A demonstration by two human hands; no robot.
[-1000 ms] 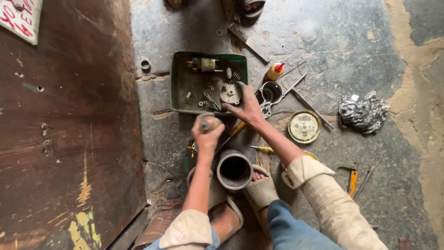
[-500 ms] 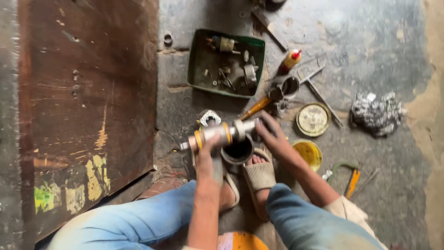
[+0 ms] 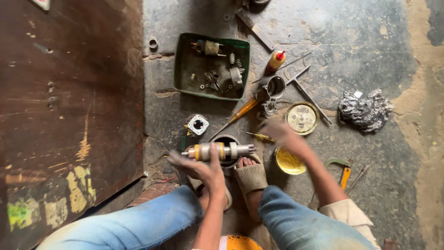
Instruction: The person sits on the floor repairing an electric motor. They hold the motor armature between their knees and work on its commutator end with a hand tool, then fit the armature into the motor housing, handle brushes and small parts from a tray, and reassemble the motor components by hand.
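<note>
The motor armature (image 3: 219, 151), judged heavy, rigid and greasy, is gripped mid-body by the left hand (image 3: 203, 167); the right hand (image 3: 282, 134) is blurred, apparently empty.

Blue jeans (image 3: 138, 222), beige sandals (image 3: 250, 178), rolled beige sleeve (image 3: 347, 214)

Left hand (image 3: 203, 169) holds motor armature (image 3: 219, 151); right hand (image 3: 282, 134) blurred

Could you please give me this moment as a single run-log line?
left hand: grips shaft-like motor part, held level | right hand: empty, blurred, above yellow grease tin | green tray: holds small parts
</note>
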